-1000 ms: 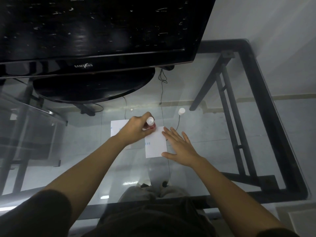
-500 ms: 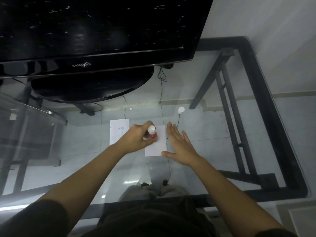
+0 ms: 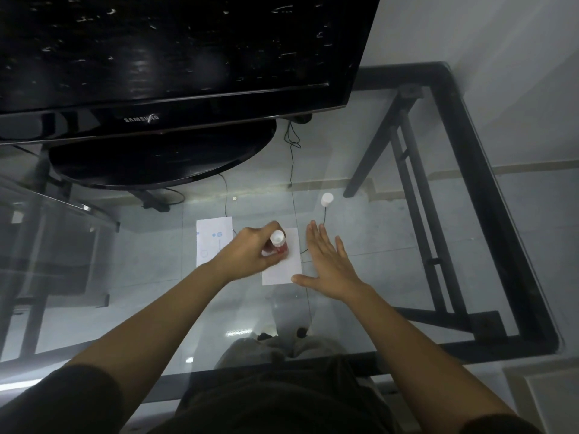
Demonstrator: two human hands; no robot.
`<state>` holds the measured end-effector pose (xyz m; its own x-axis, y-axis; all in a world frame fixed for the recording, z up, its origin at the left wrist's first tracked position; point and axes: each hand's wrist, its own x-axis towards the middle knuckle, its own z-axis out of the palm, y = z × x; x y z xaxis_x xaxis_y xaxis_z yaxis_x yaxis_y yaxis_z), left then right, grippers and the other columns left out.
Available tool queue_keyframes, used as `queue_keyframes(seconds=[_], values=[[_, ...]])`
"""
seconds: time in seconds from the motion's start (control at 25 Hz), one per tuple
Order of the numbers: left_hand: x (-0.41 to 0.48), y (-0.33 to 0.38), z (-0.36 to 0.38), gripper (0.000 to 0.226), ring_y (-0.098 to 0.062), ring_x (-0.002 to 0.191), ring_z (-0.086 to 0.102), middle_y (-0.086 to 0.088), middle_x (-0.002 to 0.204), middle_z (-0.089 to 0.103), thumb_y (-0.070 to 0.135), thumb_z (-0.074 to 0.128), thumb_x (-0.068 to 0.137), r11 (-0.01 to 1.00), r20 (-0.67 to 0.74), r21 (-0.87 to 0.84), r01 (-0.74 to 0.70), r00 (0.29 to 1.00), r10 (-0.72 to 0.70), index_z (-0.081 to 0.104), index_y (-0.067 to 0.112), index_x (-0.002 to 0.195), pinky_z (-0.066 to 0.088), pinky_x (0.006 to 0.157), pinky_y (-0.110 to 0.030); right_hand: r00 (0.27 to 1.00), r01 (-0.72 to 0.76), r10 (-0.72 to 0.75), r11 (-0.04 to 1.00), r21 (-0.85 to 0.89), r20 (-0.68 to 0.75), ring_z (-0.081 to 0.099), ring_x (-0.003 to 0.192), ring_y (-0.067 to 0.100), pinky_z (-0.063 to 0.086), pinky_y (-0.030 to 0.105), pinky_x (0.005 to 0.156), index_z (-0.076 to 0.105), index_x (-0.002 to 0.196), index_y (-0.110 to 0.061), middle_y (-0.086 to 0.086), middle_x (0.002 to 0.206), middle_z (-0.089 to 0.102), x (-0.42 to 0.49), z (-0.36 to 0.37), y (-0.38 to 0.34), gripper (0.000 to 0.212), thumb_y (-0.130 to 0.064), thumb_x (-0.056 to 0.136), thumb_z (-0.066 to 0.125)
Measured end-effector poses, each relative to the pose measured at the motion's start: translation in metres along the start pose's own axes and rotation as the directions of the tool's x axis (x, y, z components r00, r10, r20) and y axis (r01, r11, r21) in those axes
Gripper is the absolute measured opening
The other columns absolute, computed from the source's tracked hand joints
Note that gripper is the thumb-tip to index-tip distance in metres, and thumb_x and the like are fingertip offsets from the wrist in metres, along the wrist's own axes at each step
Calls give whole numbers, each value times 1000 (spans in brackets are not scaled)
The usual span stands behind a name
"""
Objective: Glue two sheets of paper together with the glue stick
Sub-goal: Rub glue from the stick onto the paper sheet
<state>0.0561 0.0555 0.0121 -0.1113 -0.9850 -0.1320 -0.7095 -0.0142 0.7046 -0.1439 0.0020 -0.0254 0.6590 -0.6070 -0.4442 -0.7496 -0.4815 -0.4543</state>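
Two small white sheets lie on the glass table. My left hand (image 3: 250,250) grips the glue stick (image 3: 278,244), red body and white end up, its lower end down on the right sheet (image 3: 283,272). My right hand (image 3: 329,264) lies flat with straight fingers just right of that sheet, the thumb at its lower right corner. The left sheet (image 3: 213,239), with faint blue marks, lies beside my left wrist, partly hidden by it. The white cap (image 3: 326,199) stands apart, beyond my right fingertips.
A black television (image 3: 175,57) on an oval base (image 3: 163,155) stands at the back left of the glass table (image 3: 438,252). Thin black cables (image 3: 293,170) run down behind the glass. The table's black frame (image 3: 507,214) runs along the right.
My left hand has slid the glue stick a little down and right over the right sheet. My right hand stays flat beside the sheet.
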Motion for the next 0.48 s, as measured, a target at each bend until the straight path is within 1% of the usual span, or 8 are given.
queue_keyframes(seconds=[0.08,0.12,0.24,0.36,0.4,0.48], values=[[5,0,-4,29,-16,76,65,-5,90,70,29,69,81,1000,-75,-16,23,997,-24,52,14,99,56,70,-37,1000,-2,2,1000,-2,4,-24,139,15,-14,40,112,-24,141,-17,2,154,-24,0,0,0,104,-57,84,53],[4,1,-3,30,-15,76,65,-4,91,70,29,70,80,1000,-67,-26,14,998,-16,52,14,100,56,71,-35,1000,-2,2,1000,-2,5,-24,139,16,-14,41,112,-24,141,-17,2,154,-25,0,-1,0,103,-57,84,52],[-7,7,10,35,-18,81,65,-6,97,70,30,71,78,999,64,-28,-25,998,27,52,15,105,56,73,-29,1000,-4,3,1000,7,8,-24,139,17,-12,43,114,-24,141,-18,1,154,-25,0,-1,0,103,-58,83,52],[-6,9,13,31,-18,81,64,-4,94,69,30,69,80,999,107,-6,-38,993,38,51,17,102,48,68,-17,1000,2,-2,1000,10,1,-25,139,16,-12,43,114,-24,141,-19,1,154,-25,-1,0,1,103,-59,83,51],[-3,9,11,31,-18,81,64,-4,93,69,30,68,81,999,102,4,-41,994,41,51,16,102,48,67,-17,1000,3,-3,1000,8,0,-25,139,16,-13,42,113,-24,141,-19,0,154,-25,0,0,1,103,-59,83,51],[4,9,5,31,-21,80,64,-7,93,69,28,68,82,1000,46,9,-24,999,23,50,13,102,52,69,-28,1000,1,-1,1000,5,1,-25,139,15,-14,40,111,-23,142,-18,1,154,-25,1,0,1,104,-58,83,52]])
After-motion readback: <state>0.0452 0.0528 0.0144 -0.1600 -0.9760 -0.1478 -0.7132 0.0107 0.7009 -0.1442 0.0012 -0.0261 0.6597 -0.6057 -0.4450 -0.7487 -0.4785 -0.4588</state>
